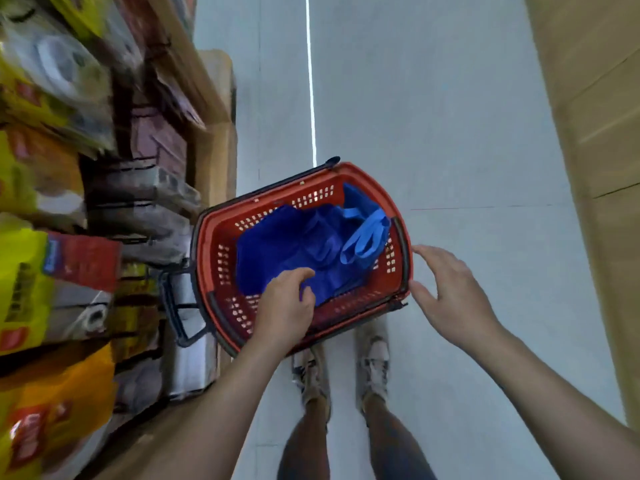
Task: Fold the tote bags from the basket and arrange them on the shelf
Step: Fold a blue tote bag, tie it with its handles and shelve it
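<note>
A red plastic basket (221,251) stands on the floor in front of my feet. Crumpled blue tote bags (277,244) fill it, and a lighter blue handle loop (367,237) lies at its right side. My left hand (285,299) reaches into the basket's near side, with thumb and fingers pinching the blue fabric. My right hand (450,292) hovers just outside the basket's right rim, fingers spread and holding nothing.
Shelves (104,209) along the left hold yellow and red packaged goods and boxes. A black folded basket handle (176,306) sticks out toward the shelf. Cardboard boxes (595,98) line the right. My two shoes (343,368) stand on the grey floor.
</note>
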### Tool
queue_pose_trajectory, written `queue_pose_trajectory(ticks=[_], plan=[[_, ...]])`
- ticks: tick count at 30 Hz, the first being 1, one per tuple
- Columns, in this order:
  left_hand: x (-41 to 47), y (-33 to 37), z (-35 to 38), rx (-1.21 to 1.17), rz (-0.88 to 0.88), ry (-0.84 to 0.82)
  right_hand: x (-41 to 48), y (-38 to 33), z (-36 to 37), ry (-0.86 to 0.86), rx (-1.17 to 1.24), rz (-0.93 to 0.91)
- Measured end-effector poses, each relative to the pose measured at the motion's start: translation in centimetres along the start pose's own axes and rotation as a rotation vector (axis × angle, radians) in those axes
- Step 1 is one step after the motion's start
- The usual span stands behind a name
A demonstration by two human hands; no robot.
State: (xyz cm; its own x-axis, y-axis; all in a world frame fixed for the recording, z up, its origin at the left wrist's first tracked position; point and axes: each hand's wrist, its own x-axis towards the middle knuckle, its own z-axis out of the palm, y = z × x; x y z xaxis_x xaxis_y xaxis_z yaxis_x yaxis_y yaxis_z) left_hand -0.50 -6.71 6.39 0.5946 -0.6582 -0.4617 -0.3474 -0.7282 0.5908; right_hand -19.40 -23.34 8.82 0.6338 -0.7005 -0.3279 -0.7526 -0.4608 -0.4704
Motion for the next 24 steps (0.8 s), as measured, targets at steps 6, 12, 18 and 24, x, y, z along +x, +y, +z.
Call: queue_pose_trajectory(ticks=[6, 12, 18, 24], plan=[[15.4, -5.2, 5.7, 0.226, -0.029, 0.058, 13.1, 3.4, 10.5, -0.086, -0.273, -0.226], [25.3, -10.2, 8.8, 0.307, -0.137, 0.088, 19.5, 7.5, 18.0, -0.087, -0.288, -0.195], [27.9, -12.1, 10.5, 0.500, -0.087, 0.115, 20.6, 6.7, 19.5, 0.045, -0.134, -0.104], [27.3, -10.8, 9.0, 0.510, 0.077, 0.021, 21.7, 2.9, 19.9, -0.169, 0.013, -0.145]])
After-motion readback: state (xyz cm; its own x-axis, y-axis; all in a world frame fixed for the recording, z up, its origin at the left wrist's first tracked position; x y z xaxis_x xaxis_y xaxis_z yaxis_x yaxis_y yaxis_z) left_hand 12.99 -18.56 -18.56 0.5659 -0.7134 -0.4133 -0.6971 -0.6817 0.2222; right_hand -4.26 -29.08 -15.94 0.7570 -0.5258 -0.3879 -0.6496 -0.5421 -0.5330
